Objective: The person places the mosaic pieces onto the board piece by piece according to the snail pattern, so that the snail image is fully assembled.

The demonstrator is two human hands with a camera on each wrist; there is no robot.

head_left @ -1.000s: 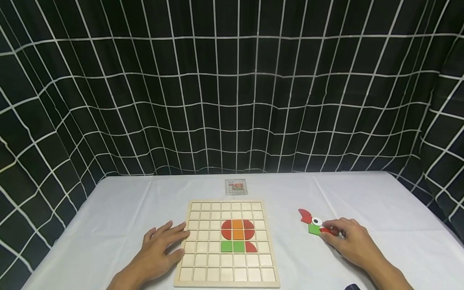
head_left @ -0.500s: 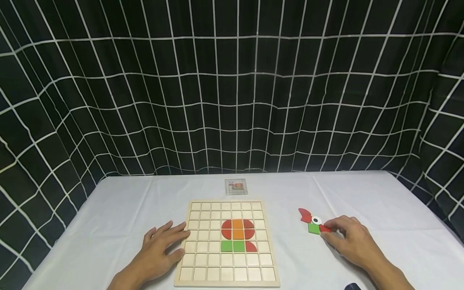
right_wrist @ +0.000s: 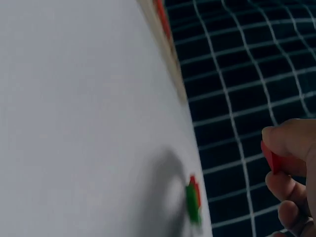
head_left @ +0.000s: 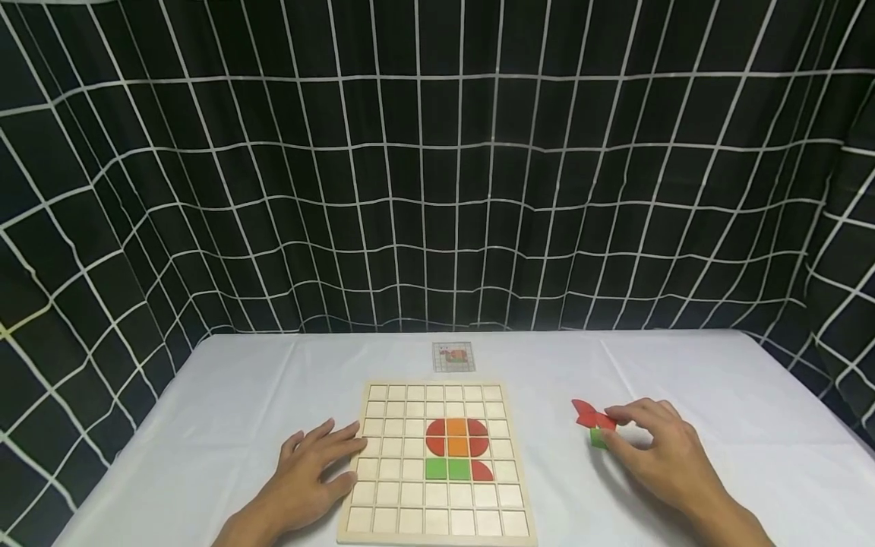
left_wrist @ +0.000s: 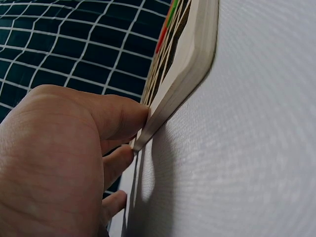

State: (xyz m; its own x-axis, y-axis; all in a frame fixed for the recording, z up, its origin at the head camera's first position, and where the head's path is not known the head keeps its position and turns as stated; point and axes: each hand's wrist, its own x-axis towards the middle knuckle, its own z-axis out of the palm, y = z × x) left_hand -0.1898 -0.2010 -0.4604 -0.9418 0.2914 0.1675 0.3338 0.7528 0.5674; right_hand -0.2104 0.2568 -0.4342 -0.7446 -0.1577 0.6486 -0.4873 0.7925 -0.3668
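Observation:
My right hand (head_left: 666, 452) pinches a red piece (head_left: 605, 422) between thumb and fingertips; in the right wrist view that red piece (right_wrist: 270, 158) is held clear of the cloth. Beyond it lie other red pieces (head_left: 584, 411) and a green square (head_left: 598, 438), partly behind the held piece and thumb. My left hand (head_left: 298, 480) rests at the left edge of the wooden grid board (head_left: 437, 538), fingers spread and relaxed. In the left wrist view, the thumb of the left hand (left_wrist: 64, 158) touches the board's rim (left_wrist: 185, 64). Red, orange (head_left: 457, 437) and green (head_left: 447, 469) pieces sit in the board.
A small square card (head_left: 453, 357) with a printed picture on a grid lies behind the board. A white cloth (head_left: 232, 425) covers the table. A black curtain with a white grid (head_left: 437, 175) hangs behind and at the sides.
The right hand has lifted a red piece up from the group on the cloth. The white eye piece no longer shows. The head view has shifted slightly; the left hand stays at the board.

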